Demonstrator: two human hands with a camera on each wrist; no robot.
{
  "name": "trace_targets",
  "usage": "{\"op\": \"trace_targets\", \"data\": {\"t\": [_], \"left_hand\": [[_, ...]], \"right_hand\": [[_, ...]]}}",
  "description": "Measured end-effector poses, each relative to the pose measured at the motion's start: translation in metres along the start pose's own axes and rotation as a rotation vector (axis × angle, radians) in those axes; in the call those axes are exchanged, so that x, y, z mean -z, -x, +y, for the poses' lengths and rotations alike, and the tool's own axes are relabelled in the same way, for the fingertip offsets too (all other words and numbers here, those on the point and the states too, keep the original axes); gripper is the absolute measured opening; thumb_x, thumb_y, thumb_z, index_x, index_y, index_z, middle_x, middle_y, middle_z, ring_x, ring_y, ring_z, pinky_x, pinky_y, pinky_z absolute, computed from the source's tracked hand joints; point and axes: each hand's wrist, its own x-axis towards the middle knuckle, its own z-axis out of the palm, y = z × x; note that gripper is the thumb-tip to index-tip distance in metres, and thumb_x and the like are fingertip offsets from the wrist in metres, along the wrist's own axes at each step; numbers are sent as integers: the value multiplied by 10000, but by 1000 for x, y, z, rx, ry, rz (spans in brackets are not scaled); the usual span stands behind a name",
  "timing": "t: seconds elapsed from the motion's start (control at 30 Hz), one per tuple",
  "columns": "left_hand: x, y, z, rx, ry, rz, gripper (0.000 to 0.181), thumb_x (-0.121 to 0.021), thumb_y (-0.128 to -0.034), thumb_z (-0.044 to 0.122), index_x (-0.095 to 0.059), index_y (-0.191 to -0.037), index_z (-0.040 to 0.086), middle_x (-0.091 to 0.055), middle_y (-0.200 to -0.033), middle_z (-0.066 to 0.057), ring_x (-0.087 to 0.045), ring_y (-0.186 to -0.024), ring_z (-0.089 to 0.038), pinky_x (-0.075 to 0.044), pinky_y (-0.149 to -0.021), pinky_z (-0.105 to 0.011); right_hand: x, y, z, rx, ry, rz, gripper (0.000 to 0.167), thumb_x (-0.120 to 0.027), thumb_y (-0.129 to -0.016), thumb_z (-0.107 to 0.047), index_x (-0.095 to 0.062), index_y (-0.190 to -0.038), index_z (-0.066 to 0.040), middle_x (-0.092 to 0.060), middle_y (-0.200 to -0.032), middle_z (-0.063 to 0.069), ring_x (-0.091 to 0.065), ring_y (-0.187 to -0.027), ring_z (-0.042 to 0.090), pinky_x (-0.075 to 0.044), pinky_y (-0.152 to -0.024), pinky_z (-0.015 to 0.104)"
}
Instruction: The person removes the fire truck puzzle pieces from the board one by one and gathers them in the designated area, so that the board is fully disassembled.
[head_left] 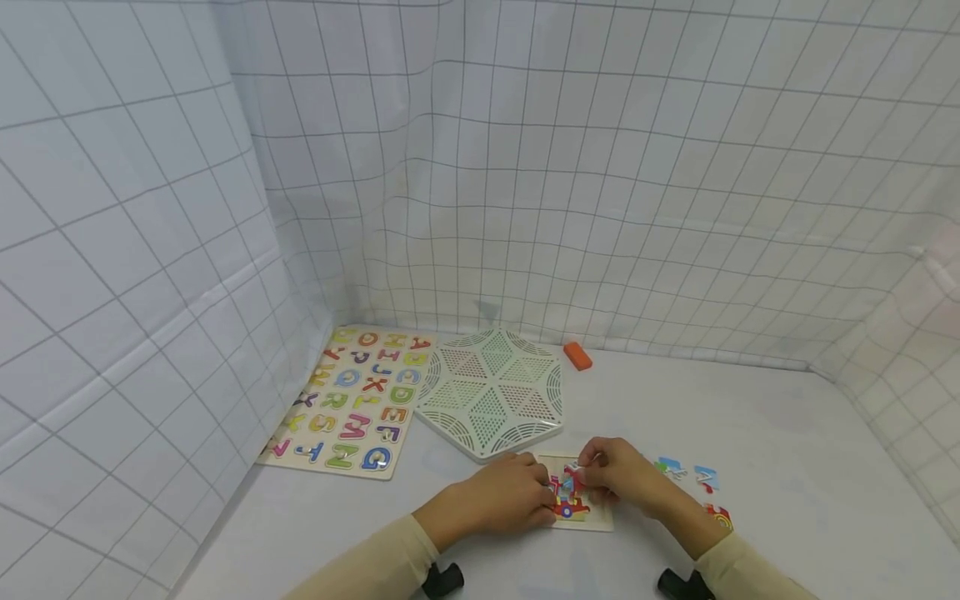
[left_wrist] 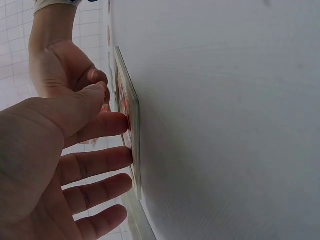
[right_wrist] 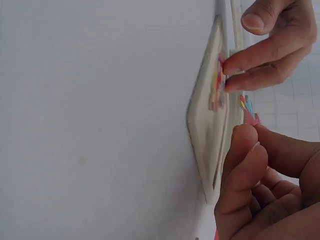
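Note:
A small wooden jigsaw board [head_left: 597, 523] lies on the table with a red and blue vehicle picture partly laid in it. My left hand [head_left: 508, 495] is at its left side, and in the left wrist view the nearly straight fingers [left_wrist: 102, 164] touch the board's face. Above the board's right part, my right hand [head_left: 628, 477] pinches a small jigsaw piece [right_wrist: 249, 111] between thumb and fingertips. That piece is red with blue and yellow, and its lower end is hidden by the fingers. Loose jigsaw pieces [head_left: 707, 477] lie right of the right hand.
Behind the left hand lies a white six-pointed-star game board [head_left: 491, 392]. An alphabet puzzle board [head_left: 405, 408] lies to its left, beside the gridded curtain [head_left: 480, 208]. An orange block [head_left: 577, 356] rests near the back edge. Black objects [head_left: 444, 581] show under both wrists.

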Motion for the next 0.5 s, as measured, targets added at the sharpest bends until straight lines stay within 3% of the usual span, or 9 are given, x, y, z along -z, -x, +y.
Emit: {"op": "trace_targets", "data": {"t": [0.13,0.3,0.4,0.5], "left_hand": [[-1,0,0,1,2,-7,236,-626,-1000,444,-772,-1146,329,-667,-1088,120,-559,-1026,-75,-485,-932,-284],[1,3,0,12,3,-21,260,-620,-1003,447,-755,-1202,347,-655,-1129,111,-552,-1050,-82,-477,-958,-286],[2,5,0,21,5,-23,275,-621,-1002,450,-743,-1229,355,-651,-1136,106,-548,-1051,-88,-476,-967,-295],[5,6,1,18,13,-22,278,-619,-1003,452,-737,-1240,365,-657,-1152,109,-554,-1068,-90,-478,-974,-302]], "right_hand": [[20,12,0,5,-38,31,207,-693,-961,-172,-602,-1052,-10,-642,-818,63,-603,-691,192,-488,-581,313],[65,36,6,31,-11,82,286,-694,-970,-206,-599,-1110,25,-671,-871,99,-599,-732,195,-505,-604,314],[91,51,15,43,21,117,315,-693,-972,-197,-594,-1136,54,-674,-889,120,-595,-726,186,-510,-594,304],[107,63,30,31,41,94,297,-680,-979,-181,-597,-1125,64,-659,-887,109,-581,-711,167,-503,-588,289]]}}
